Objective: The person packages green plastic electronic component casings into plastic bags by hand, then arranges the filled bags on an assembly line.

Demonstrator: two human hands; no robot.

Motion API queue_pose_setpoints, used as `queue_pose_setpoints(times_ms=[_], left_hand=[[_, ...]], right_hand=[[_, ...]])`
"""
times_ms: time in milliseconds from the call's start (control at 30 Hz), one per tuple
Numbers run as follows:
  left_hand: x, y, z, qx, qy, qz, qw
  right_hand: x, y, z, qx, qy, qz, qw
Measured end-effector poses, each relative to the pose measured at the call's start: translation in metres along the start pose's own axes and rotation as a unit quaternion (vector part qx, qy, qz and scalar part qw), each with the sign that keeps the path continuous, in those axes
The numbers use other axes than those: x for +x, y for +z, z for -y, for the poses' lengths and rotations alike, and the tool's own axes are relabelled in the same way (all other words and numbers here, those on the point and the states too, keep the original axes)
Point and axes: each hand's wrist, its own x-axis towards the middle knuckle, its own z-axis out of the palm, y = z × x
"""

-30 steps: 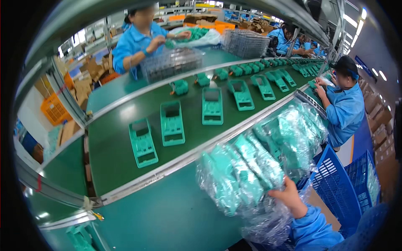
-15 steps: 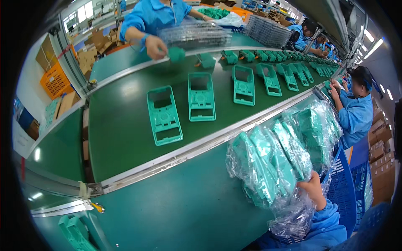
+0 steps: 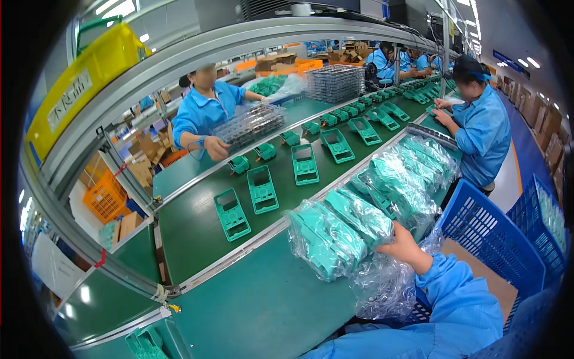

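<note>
Clear plastic wrap is pinched between thumb and fingers of the right hand; the left hand is out of view, its state impossible to tell! The wrapped green housings are bunched on the near worktable, just beside the conveyor belt. With loose film crumpled towards the blue crate, the wrap could be torn by a hard pull, and housings spilled over the near edge

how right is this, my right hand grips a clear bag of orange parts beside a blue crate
The colour is wrong: the head view shows green parts. The right hand does grip a clear bag of them beside a blue crate.
</note>
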Motion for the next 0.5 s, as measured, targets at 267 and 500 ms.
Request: queue_pose_setpoints(times_ms=[267, 500], left_hand=[[-0.033, 0.018, -0.09, 0.01, -0.018, -0.074, 0.997], [-0.068, -0.011, -0.291, 0.032, -0.087, -0.071, 0.993]], right_hand=[[-0.018, -0.01, 0.023, -0.104, -0.051, -0.016, 0.993], [-0.053, -0.047, 0.066, -0.076, -0.213, -0.106, 0.968]])
